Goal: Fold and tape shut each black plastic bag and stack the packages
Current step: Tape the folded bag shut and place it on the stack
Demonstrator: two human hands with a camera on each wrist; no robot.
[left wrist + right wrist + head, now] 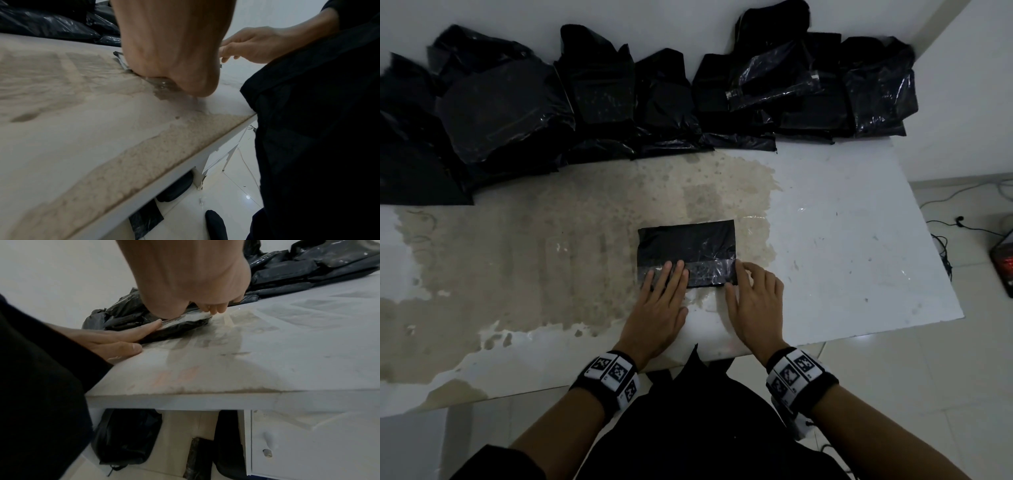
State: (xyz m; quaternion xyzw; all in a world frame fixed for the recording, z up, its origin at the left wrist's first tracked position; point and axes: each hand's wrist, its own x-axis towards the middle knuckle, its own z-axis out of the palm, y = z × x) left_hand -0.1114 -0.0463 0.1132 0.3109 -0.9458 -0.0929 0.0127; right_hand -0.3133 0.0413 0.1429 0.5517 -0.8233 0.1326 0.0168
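A folded black plastic bag (685, 245) lies flat in the middle of the white table (842, 260), with a strip of clear tape (710, 270) across its near edge. My left hand (666, 287) lies flat, its straight fingers pressing the tape's left part. My right hand (751, 291) rests at the package's right end (185, 324), fingers bent down over the tape's end at the corner. In the left wrist view only a corner of the package (121, 60) shows beside the palm.
Several black bags and packages are heaped along the table's far edge (599, 99), with taped ones at the back right (808, 89). The tabletop's coating is worn to brown (517, 246). More black bags lie under the table (127, 436). Cables trail on the floor (941, 246).
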